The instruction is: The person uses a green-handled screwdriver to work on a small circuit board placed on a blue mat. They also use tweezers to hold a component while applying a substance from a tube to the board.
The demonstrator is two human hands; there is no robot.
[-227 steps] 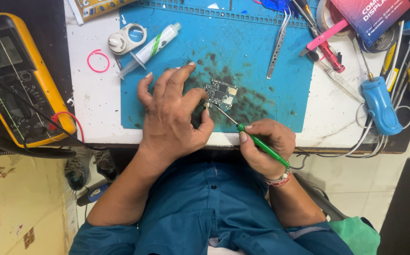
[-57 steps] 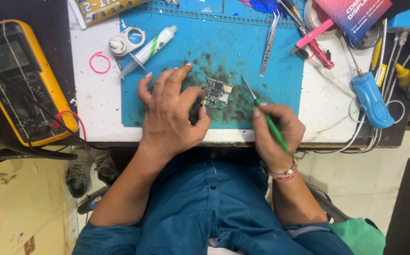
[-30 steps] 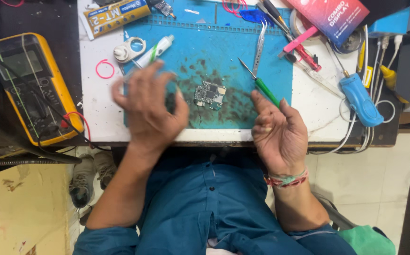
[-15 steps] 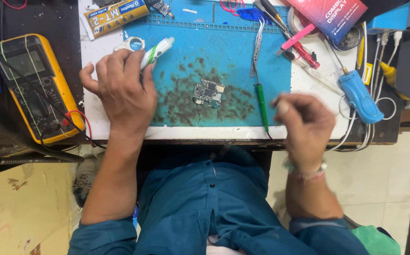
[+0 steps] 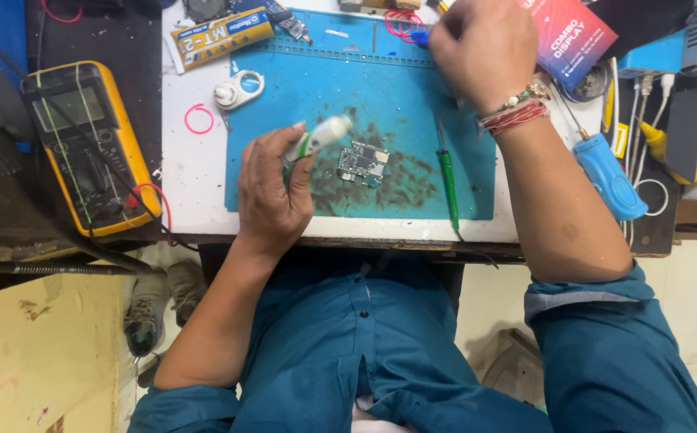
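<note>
Two hands at work over a blue mat (image 5: 413,96) that fills the upper middle of the frame. Left hand (image 5: 272,192) sits just left of centre, fingers curled tight around a small white tube (image 5: 316,136) with a green band; nozzle end points right and up toward the small circuit board (image 5: 362,162), so the tube is angled to reach the board without the hand covering it. Tube tip is near the board, not touching as far as I can see.

Circuit board lies flat at mat centre on a patch of dark smudges, nothing holding it down. Green-handled tool (image 5: 447,178) lies loose on the mat just right of the board, tip toward the top of the frame, parked within easy reach.

Right hand (image 5: 483,48) is up at the top edge, well apart from the board, knuckles to camera, reaching among red wires (image 5: 401,22) and clutter. Fingers look bunched, but they're hidden behind the hand and blurred, so can't tell what, if anything, it grips.

Yellow meter (image 5: 84,144) sits off the mat at left, clear of the work area. White round holder (image 5: 236,90) and a pink ring (image 5: 198,119) lie upper left on the white table (image 5: 196,192). Blue-handled tool (image 5: 609,178) at right beside cables.
</note>
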